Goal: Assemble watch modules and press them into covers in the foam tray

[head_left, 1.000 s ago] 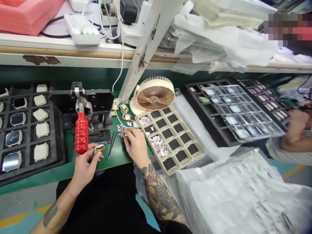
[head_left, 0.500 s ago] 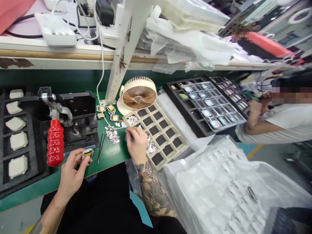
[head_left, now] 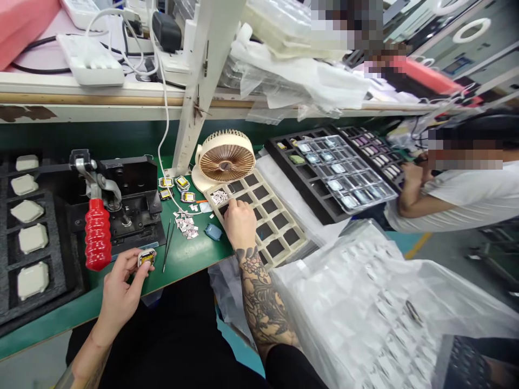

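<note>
Green bench point(head_left: 203, 254), left fingers point(head_left: 140, 274) clamping one case point(head_left: 146, 257), right fingers point(head_left: 232, 207) unclear over one tray point(head_left: 279, 220)

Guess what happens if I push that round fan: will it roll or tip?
The fan probably won't roll, since it stands on a base. Pushed up high, it might tip, as its big head leans out past that base. Its thin ribs could snap.

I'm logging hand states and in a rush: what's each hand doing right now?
Left hand: closed, holding a small watch case.
Right hand: over the beige tray; fingertips hidden, so its grip cannot be told.
</note>
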Demonstrator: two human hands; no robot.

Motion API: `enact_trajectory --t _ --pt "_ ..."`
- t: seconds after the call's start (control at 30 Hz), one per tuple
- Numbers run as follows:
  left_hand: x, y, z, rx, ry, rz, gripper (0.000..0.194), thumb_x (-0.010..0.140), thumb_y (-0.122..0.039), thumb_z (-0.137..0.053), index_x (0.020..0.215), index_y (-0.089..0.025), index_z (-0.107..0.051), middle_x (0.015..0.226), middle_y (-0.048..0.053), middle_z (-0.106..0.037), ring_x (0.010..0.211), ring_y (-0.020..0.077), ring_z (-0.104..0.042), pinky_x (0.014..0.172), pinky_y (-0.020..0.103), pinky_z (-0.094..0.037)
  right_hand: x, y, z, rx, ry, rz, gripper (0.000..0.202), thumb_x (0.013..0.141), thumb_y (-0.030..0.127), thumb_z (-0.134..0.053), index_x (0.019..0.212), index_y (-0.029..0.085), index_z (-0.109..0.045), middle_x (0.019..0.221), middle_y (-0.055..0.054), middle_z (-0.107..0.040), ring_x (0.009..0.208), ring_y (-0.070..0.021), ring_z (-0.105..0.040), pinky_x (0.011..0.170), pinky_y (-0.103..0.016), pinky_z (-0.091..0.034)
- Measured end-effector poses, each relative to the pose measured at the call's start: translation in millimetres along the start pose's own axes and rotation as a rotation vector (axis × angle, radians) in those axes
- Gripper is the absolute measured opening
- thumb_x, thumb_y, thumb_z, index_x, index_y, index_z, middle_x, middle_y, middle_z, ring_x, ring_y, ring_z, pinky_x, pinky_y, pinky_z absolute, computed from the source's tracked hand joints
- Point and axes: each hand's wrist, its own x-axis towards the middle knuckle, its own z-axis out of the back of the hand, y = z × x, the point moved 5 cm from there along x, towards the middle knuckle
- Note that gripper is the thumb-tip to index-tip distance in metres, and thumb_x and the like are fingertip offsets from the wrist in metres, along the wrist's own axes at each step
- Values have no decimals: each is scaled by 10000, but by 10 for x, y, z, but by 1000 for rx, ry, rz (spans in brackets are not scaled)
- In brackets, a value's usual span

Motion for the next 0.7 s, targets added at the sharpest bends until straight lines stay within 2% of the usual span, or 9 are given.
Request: enact_trajectory --t 0.13,0.2,0.3,0.43,0.53,0.6,0.7 --pt "16 -14 -13 -43 3 -3 357 1039 -445 -736 1302 -233 -621 1207 116 -815 951 275 -821 814 375 -658 -64 -26 159 172 -61 -8 282 985 79 -546 1186 139 -735 1029 -119 -762 897 -234 -698 849 -371 -572" --pt "21 -55 -26 -28 23 -21 294 1061 -422 -702 1273 -226 -646 1179 109 -810 931 260 -807 811 361 -638 -184 47 240 474 -118 -18 232 1024 179 -620 1212 177 -756 1070 -88 -783 882 -203 -723 832 -349 -603" --pt "24 -196 -30 89 31 -119 202 1081 -367 -672 1216 -219 -696 1048 78 -791 859 219 -738 801 332 -571 -422 316 250 1006 -114 -54 122 981 288 -788 1084 236 -825 1044 -58 -812 942 -216 -759 862 -373 -628" --pt "38 -389 -58 196 94 -270 131 1085 -314 -675 1141 -216 -742 958 44 -731 779 172 -620 749 305 -478 -710 937 167 1309 110 -13 44 974 262 -814 1004 261 -846 990 -50 -796 976 -216 -749 905 -388 -629" --pt "44 -427 -66 175 121 -299 120 1084 -287 -685 1161 -216 -743 936 18 -683 748 148 -573 725 287 -453 -844 1328 121 1414 252 60 58 991 235 -792 1000 271 -836 1063 -53 -757 1048 -210 -723 959 -385 -608" --pt "38 -420 -64 165 111 -299 121 1082 -283 -689 1160 -210 -745 911 9 -651 736 145 -554 712 284 -443 -891 1479 79 1430 324 106 73 997 225 -784 1017 280 -827 1107 -49 -735 1083 -206 -711 991 -384 -592" --pt "25 -406 -61 153 95 -295 124 1084 -288 -682 1140 -199 -747 889 7 -620 745 151 -546 710 288 -435 -921 1562 8 1396 442 169 79 1020 224 -763 1042 280 -813 1092 -41 -737 1054 -195 -718 988 -375 -583"
